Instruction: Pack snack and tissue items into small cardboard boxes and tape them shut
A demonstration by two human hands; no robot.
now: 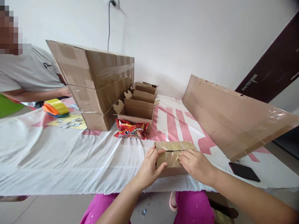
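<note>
A small cardboard box [172,158] lies at the table's front edge, its top covered with shiny brown tape. A dark gap runs between its top flaps. My left hand [149,166] grips the box's left end, fingers over the upper corner and thumb on the top. My right hand [195,164] is closed at the right end, fingertips pressed together on the flap beside the gap. Its thumb is mostly hidden. Just beyond the box, a red food packet [131,129] leans against the nearest of several open cardboard boxes [137,117].
Stacked taped cartons [100,84] stand left of the open boxes. A large cardboard sheet [233,118] tilts up at right, near a black phone [244,171]. At left, a person [30,74] sits by coloured strips [56,107]. A striped cloth [70,161] covers the table.
</note>
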